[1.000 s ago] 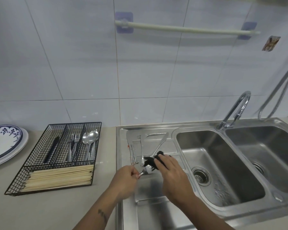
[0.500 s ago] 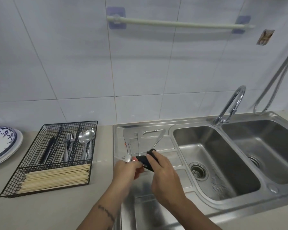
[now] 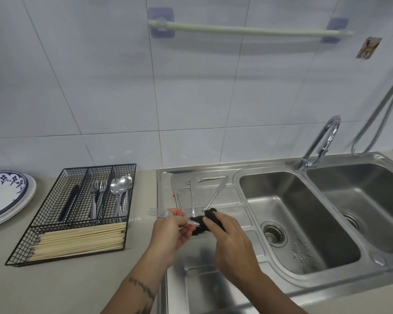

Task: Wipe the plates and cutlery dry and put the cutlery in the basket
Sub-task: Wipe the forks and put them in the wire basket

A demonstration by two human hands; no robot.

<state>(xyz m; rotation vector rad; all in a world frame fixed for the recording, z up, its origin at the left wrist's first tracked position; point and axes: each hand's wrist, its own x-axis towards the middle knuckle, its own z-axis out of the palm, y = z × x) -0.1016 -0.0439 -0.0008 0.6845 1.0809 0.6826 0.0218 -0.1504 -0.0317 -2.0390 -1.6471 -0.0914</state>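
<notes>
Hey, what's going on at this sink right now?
A person is drying cutlery over the sink's draining board. The left hand holds a fork, tines pointing left, while the right hand wipes its handle with a dark cloth. A few more pieces of cutlery wait on the draining board. The wire basket on the counter already holds forks, spoons and chopsticks, and plates are stacked at the far left.

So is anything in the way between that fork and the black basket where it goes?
No, nothing visible blocks it. The left hand holds the fork, tines pointing toward the basket, with only bare counter between them. The right hand wipes its handle with the dark cloth.
</notes>
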